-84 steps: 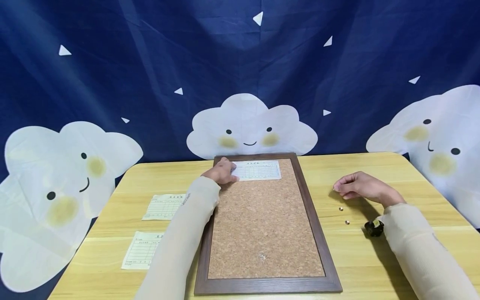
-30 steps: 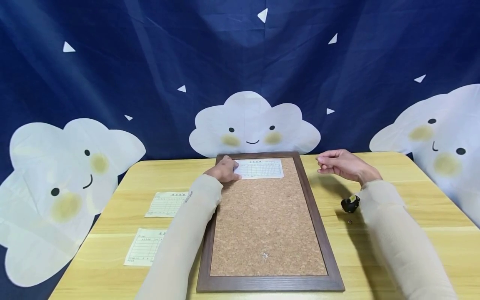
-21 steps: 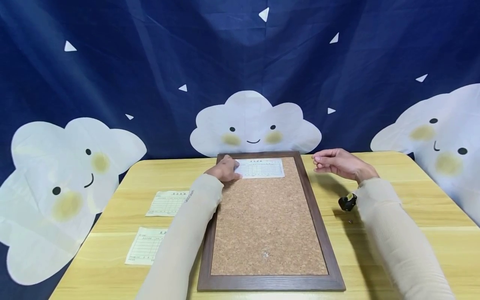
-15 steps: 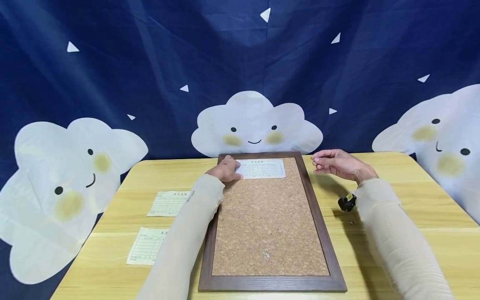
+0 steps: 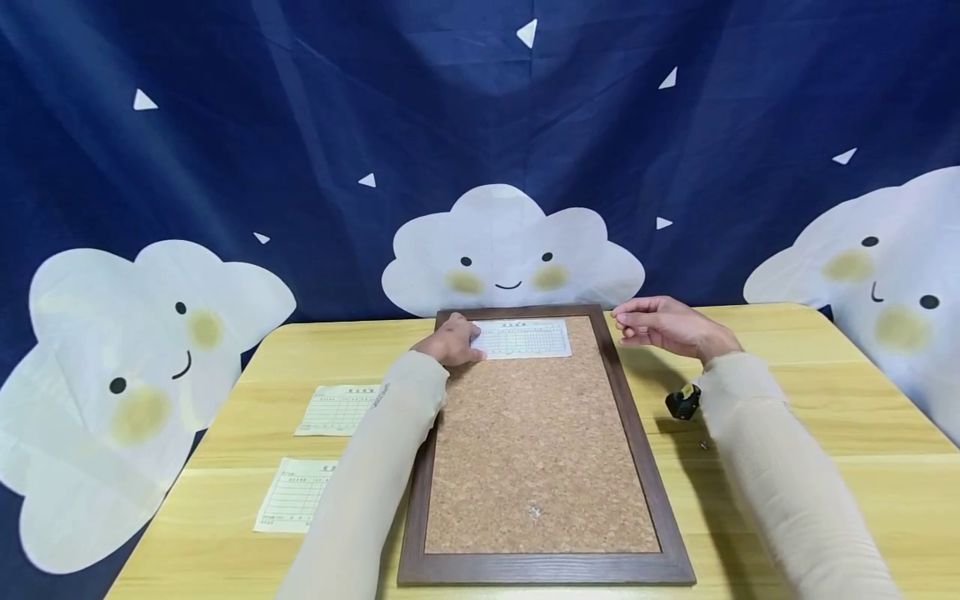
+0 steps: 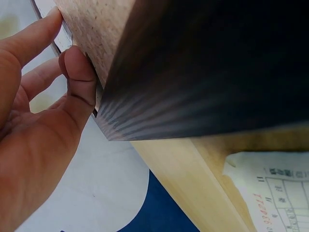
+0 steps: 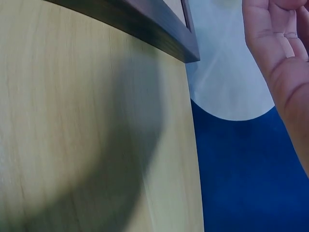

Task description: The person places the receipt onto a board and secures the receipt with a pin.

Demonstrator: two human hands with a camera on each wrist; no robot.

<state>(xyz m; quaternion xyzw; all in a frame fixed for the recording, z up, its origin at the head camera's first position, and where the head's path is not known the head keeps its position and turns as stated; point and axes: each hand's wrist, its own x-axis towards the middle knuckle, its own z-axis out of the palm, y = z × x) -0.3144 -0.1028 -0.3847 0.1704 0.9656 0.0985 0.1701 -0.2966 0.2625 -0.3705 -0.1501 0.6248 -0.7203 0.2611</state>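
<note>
A printed paper slip lies across the top of a brown-framed corkboard on the table. My left hand rests at the board's upper left corner, thumb and fingertips pressing on the slip's left end. The left wrist view has that hand's spread thumb close by the frame's corner. Beyond the board's upper right edge, my right hand is raised, pinching a tiny thumbtack that its fingers mostly hide. Only part of the right palm and fingers enters the right wrist view.
Two more printed slips, an upper one and a lower one, lie left of the board, partly behind the left sleeve. A shiny thumbtack sits on the table by the right forearm. A cloud-print curtain hangs behind the table.
My right hand has left the spot beside the tacks and moved up and left toward the board's top right corner, still pinching. My left hand keeps its place on the slip.
</note>
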